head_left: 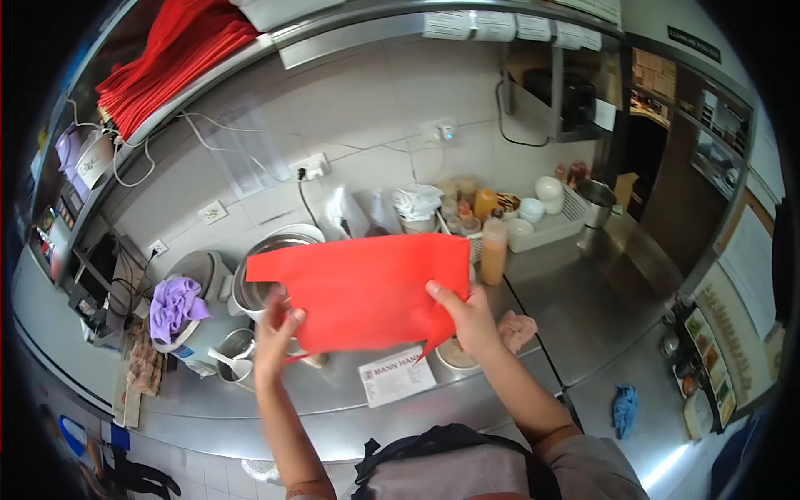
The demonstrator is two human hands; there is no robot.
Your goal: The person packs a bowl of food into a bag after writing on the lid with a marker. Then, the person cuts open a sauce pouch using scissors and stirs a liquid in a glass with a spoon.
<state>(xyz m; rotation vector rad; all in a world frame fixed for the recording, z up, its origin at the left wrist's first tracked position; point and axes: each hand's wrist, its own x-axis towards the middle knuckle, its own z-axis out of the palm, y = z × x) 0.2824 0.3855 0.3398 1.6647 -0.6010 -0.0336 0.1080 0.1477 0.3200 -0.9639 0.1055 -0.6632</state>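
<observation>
On the bench (583, 308), a card (397, 379) lies near the front edge; farther back, a bottle (493, 254) stands before a tray (570, 218) of bowls (548, 188) near the back edge.

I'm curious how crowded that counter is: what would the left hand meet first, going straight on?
Past the red fabric at its fingertips, the left hand would probably meet the metal bowl behind, though depth is unclear.

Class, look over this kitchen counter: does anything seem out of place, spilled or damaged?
No spill or damage is evident. A crumpled blue cloth lies loose on the steel counter at the right, and a purple cloth sits bunched at the left. Both look untidy rather than put away, though that may be normal here.
</observation>
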